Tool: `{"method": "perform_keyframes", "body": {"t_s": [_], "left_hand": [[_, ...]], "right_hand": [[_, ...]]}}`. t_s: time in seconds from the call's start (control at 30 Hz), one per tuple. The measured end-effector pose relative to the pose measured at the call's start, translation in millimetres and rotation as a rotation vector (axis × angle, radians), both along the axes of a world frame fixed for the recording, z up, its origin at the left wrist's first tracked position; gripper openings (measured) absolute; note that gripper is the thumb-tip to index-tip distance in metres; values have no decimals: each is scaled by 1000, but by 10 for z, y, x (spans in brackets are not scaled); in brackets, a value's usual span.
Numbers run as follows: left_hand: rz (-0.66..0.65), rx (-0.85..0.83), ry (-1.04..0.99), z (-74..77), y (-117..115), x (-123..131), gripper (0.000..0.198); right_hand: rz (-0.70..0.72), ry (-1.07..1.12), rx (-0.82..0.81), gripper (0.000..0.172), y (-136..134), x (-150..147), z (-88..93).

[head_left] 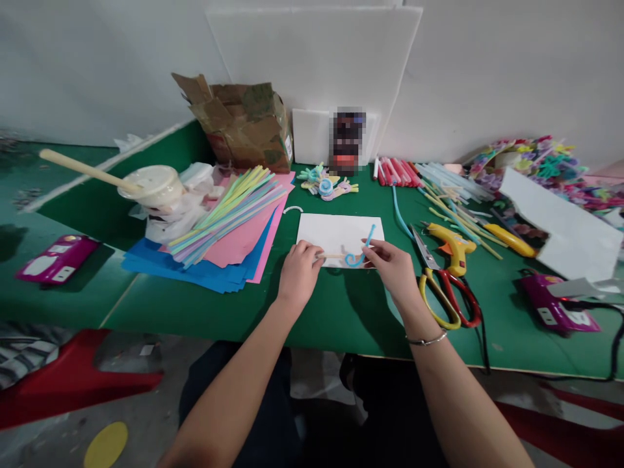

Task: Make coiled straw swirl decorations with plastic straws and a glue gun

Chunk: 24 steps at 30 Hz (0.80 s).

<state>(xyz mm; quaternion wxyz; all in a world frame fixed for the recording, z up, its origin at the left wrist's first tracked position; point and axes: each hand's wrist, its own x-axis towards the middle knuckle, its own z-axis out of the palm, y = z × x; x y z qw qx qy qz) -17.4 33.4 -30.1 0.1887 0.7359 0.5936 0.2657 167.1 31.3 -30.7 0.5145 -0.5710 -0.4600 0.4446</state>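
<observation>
My left hand (298,272) is closed in a pinch on the end of a thin pale stick (330,256) lying over a white sheet of paper (336,231). My right hand (392,268) pinches a light blue pipe cleaner (359,250) that curls around the stick's other end and rises up to the right. Both hands rest at the paper's near edge on the green table (341,312).
Coloured paper sheets and a bundle of pastel straws (229,214) lie to the left, beside a lidded cup (155,184). Scissors (441,286), a yellow glue gun (453,246) and more straws lie to the right. A cardboard box (241,123) stands behind, with finished pipe-cleaner pieces (325,184) nearby.
</observation>
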Motion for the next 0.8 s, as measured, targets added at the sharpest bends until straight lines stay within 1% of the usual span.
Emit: {"method": "perform_keyframes", "body": {"t_s": [0.1, 0.17, 0.27, 0.37, 0.47, 0.57, 0.6, 0.67, 0.73, 0.8], "left_hand": [[-21, -6, 42, -15, 0, 6, 9], [11, -15, 11, -20, 5, -4, 11], [132, -43, -114, -29, 21, -30, 10], [239, -103, -321, -23, 38, -45, 8], [251, -117, -476, 3, 40, -34, 6], [233, -93, -525, 35, 19, 0, 4], [227, -92, -532, 44, 8, 13, 3], [215, -98, -531, 56, -17, 40, 3], [178, -99, -504, 64, -43, 67, 3], [108, -84, -452, 72, -69, 94, 3]], "right_hand": [[-47, 69, -9, 36, 1, -6, -7], [-41, 107, -5, 33, 2, -10, -4], [-4, 129, -19, 32, 11, -30, -7], [9, 102, -61, 33, 20, -56, -28], [-19, -41, -84, 32, 8, -56, -38], [-115, -281, 3, 30, -27, -47, -9], [-126, -322, 28, 30, -40, -53, 7], [-60, -286, 24, 30, -65, -91, 38], [75, -143, -20, 32, -87, -157, 57], [146, -11, -36, 33, -103, -225, 61]]}}
